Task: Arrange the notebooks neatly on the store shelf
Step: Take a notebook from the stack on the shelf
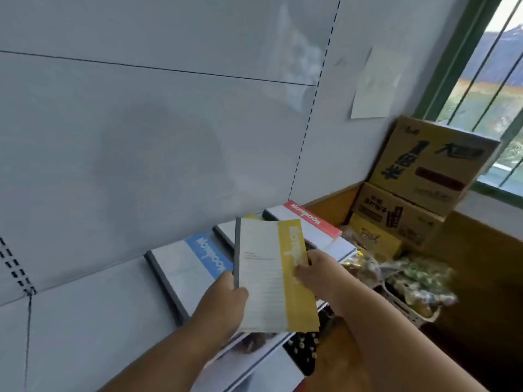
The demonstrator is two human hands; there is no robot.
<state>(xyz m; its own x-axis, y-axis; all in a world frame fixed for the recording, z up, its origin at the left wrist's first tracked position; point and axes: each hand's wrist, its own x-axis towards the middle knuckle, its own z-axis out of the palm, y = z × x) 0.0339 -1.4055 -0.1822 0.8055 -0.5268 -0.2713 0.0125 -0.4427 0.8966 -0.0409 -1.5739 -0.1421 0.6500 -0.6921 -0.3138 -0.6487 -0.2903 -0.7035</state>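
Grey-white and smooth, the shelf [93, 321] fills the left of the view, a flat board meeting a pale back panel [141, 123] that has rows of dark slots and one thin seam line. Lying flat on the shelf is the blue notebook [189, 267], a white cover with a blue band along one long edge and a dark grey spine on the other; its long axis runs from the near left toward the far right. Just over its near corner, the left hand [223, 304] grips the yellow notebook [271, 275] at the grey spine edge, thumb curled onto the cover. That notebook is held above the shelf edge, tilted up toward the camera, its long axis nearly upright in the view, spine on the left and yellow band on the right; faint ruled lines show on its white cover. The right hand [317, 273] pinches the yellow band at mid-height, fingers laid on the front. Behind the held notebook, further along the shelf, lies the red notebook [308, 224] on top of a short stack, angled like the blue one. To the right stand stacked cardboard boxes [424, 176] with dark printed characters, a white slotted basket [407, 306] of wrapped goods, a paper sheet [376, 83] on the wall and a green-framed window [464, 60].
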